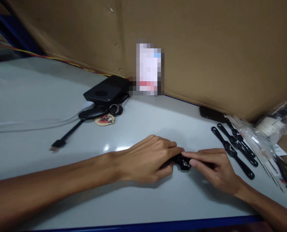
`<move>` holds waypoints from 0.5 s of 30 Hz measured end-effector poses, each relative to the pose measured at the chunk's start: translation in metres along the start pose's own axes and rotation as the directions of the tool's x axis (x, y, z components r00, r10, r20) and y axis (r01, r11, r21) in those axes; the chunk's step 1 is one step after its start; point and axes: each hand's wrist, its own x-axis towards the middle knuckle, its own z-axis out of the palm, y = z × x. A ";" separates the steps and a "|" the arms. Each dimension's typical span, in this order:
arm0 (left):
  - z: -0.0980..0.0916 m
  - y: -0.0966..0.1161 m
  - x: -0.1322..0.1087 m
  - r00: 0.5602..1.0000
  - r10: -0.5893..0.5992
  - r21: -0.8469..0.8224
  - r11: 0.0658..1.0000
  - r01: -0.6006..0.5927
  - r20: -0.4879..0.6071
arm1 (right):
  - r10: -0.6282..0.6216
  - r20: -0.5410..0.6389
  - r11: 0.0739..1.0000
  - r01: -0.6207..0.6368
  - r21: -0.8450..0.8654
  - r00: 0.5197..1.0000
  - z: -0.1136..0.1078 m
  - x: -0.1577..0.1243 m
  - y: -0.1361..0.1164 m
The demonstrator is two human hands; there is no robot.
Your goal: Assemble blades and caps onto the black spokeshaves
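A black spokeshave (183,164) is held low over the middle of the grey table, its metal screw showing between my hands. My left hand (150,159) is closed around its left side and hides that handle. At its right end, the thumb and forefinger of my right hand (218,167) pinch the tool; the right handle is mostly covered. To the right of my hands, three similar black spokeshaves (232,152) lie side by side at a slant.
A black box-shaped device (107,90), a short black cable (71,133) and a round patterned tag (105,120) lie at the back left. Clear plastic bags (256,138) and a dark phone-like object (212,114) sit at the right. Cardboard (206,48) walls the back.
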 end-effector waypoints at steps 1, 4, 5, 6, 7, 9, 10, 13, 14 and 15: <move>0.000 0.000 0.000 1.000 0.001 0.003 1.000 -0.001 -0.001 | 0.027 -0.010 0.999 -0.028 -0.026 1.000 -0.003 0.000 0.002; -0.001 0.000 0.000 1.000 0.002 0.000 1.000 -0.002 0.005 | 0.061 0.076 0.987 -0.049 -0.151 0.995 -0.014 0.000 0.011; -0.001 0.000 0.000 1.000 0.002 -0.002 1.000 -0.002 0.008 | 0.064 0.129 0.984 -0.041 -0.173 0.990 -0.018 -0.001 0.014; 0.000 0.000 0.000 1.000 0.003 -0.003 1.000 -0.003 0.009 | 0.066 0.179 0.983 -0.034 -0.178 0.982 -0.020 -0.001 0.017; 0.000 -0.001 0.000 1.000 0.005 -0.003 1.000 -0.005 0.007 | 0.072 0.217 0.984 -0.033 -0.175 0.974 -0.022 -0.002 0.019; 0.001 -0.001 -0.001 1.000 0.008 -0.006 1.000 -0.008 0.003 | 0.081 0.257 0.986 -0.039 -0.165 0.963 -0.023 -0.002 0.021; 0.001 -0.002 -0.001 1.000 0.010 -0.009 1.000 -0.010 0.001 | 0.081 0.265 0.986 -0.038 -0.164 0.961 -0.023 -0.003 0.021; 0.002 -0.003 -0.002 1.000 0.018 -0.023 1.000 -0.018 0.005 | 0.060 0.267 0.984 -0.013 -0.177 0.962 -0.021 -0.003 0.021; 0.002 -0.003 -0.002 1.000 0.018 -0.026 1.000 -0.018 0.006 | 0.050 0.267 0.983 -0.001 -0.181 0.962 -0.020 -0.004 0.021; 0.003 -0.003 -0.002 1.000 0.017 -0.027 1.000 -0.016 0.006 | 0.042 0.267 0.983 0.008 -0.185 0.963 -0.020 -0.004 0.021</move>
